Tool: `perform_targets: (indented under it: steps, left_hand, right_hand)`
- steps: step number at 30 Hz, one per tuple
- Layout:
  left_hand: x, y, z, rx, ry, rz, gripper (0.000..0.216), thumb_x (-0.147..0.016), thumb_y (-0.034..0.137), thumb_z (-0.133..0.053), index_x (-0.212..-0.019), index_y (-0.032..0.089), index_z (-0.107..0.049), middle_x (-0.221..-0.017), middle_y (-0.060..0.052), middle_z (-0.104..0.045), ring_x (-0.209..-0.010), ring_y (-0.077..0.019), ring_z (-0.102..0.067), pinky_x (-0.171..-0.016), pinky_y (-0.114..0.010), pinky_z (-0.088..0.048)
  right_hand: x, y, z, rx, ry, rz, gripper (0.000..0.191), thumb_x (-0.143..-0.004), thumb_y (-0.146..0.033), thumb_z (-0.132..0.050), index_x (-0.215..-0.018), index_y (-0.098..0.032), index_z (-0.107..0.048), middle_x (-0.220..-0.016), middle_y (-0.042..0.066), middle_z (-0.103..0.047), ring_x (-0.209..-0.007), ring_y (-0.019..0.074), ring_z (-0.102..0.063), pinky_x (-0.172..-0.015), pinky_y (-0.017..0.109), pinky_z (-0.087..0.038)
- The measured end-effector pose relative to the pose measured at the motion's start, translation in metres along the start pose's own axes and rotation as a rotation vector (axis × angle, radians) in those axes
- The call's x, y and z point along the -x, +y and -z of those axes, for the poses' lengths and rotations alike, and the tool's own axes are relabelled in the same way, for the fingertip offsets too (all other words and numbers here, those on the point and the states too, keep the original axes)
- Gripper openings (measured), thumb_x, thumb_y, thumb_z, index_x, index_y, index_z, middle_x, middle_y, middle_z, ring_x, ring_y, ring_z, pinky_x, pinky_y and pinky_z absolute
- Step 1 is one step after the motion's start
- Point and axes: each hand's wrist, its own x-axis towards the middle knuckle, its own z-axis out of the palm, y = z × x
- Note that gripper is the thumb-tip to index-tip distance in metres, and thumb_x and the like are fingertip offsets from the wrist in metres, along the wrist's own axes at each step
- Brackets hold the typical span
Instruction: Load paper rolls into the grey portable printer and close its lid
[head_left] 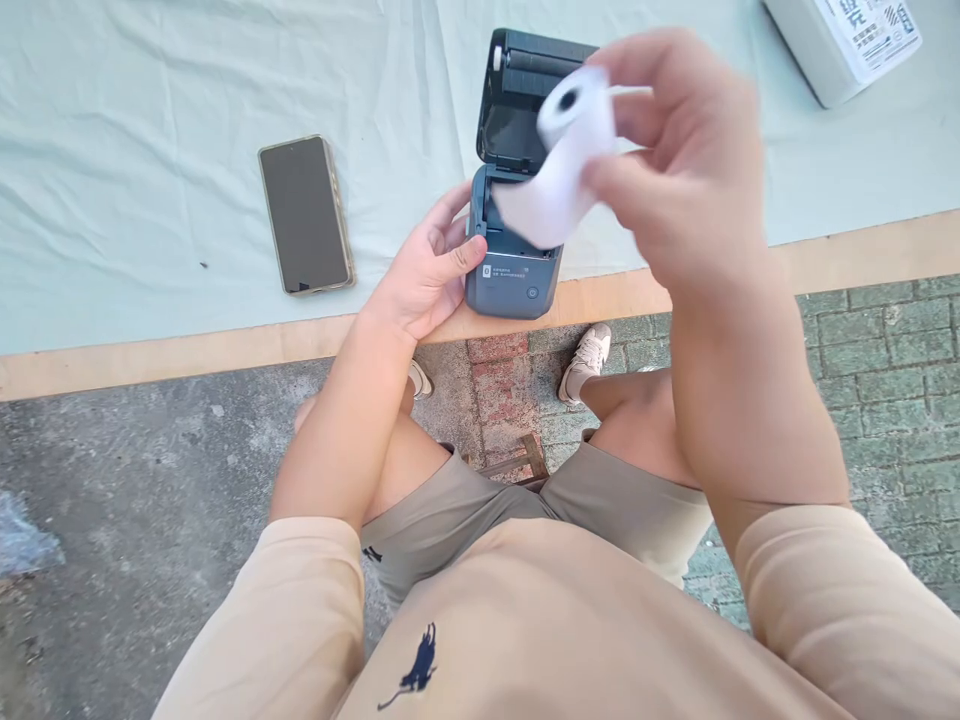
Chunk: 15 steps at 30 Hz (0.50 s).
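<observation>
A dark label printer (514, 285) stands near the table's front edge with its lid (510, 125) swung up and back. My left hand (439, 260) grips the printer's left side, the thumb lying on its front corner. Above the open compartment, my right hand (667, 150) pinches a white paper roll (559, 110), slightly blurred. A loose tail of paper hangs from the roll and curls over the compartment, covering part of it. The roll's dark core hole faces left.
A smartphone (307, 215) with a dark screen lies left of the printer on the pale green cloth (150, 150). At the back right sits a white box (844, 45) with printed labels. The table's wooden edge (862, 250) runs along the front.
</observation>
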Motion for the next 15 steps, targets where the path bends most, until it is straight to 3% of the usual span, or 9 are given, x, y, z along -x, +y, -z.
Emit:
perform_targets:
  steps: [3, 5, 10, 13, 15]
  left_hand:
    - [-0.001, 0.000, 0.001, -0.017, -0.021, -0.005, 0.068, -0.072, 0.037, -0.090, -0.133, 0.025, -0.061, -0.124, -0.003, -0.072, -0.149, -0.0353, -0.052, -0.121, -0.050, -0.049]
    - [-0.001, -0.001, 0.002, -0.027, -0.032, -0.012, 0.069, -0.073, 0.040, -0.091, -0.133, 0.026, -0.061, -0.125, -0.001, -0.072, -0.149, -0.0353, -0.052, -0.121, -0.051, -0.049]
    - [-0.003, -0.003, 0.006, -0.081, -0.053, -0.008, 0.071, -0.073, 0.047, -0.093, -0.134, 0.030, -0.062, -0.131, 0.000, -0.071, -0.151, -0.0357, -0.049, -0.123, -0.050, -0.047]
    - [-0.005, -0.004, 0.009, -0.045, -0.076, -0.027, 0.075, -0.070, 0.046, -0.096, -0.134, 0.029, -0.061, -0.130, -0.001, -0.072, -0.149, -0.0361, -0.052, -0.121, -0.051, -0.048]
    - [-0.005, -0.004, 0.009, -0.064, -0.078, -0.010, 0.075, -0.071, 0.045, -0.095, -0.135, 0.028, -0.059, -0.134, -0.002, -0.070, -0.150, -0.0359, -0.050, -0.123, -0.051, -0.046]
  right_hand:
    - [0.000, 0.024, 0.005, -0.408, 0.133, -0.242, 0.033, -0.065, -0.039, -0.058, -0.097, -0.030, -0.060, -0.077, 0.001, -0.048, -0.052, 0.0150, -0.032, -0.044, 0.031, -0.014]
    - [0.001, 0.041, 0.004, -0.443, 0.176, -0.325, 0.036, -0.061, -0.044, -0.062, -0.094, -0.032, -0.056, -0.077, 0.001, -0.046, -0.054, 0.0157, -0.035, -0.043, 0.031, -0.018]
    - [0.008, 0.059, -0.001, -0.158, 0.210, -0.206, 0.032, -0.073, -0.035, -0.077, -0.089, -0.032, -0.050, -0.086, 0.000, -0.054, -0.074, 0.0195, -0.054, -0.063, 0.036, -0.051]
    - [0.012, 0.062, 0.002, 0.150, 0.168, -0.080, 0.029, -0.078, -0.026, -0.074, -0.095, -0.034, -0.052, -0.099, 0.002, -0.061, -0.094, 0.0231, -0.058, -0.078, 0.039, -0.057]
    - [0.013, 0.068, 0.004, 0.329, 0.153, 0.005, 0.037, -0.077, -0.020, -0.071, -0.103, -0.037, -0.051, -0.104, 0.002, -0.064, -0.100, 0.0249, -0.059, -0.087, 0.042, -0.056]
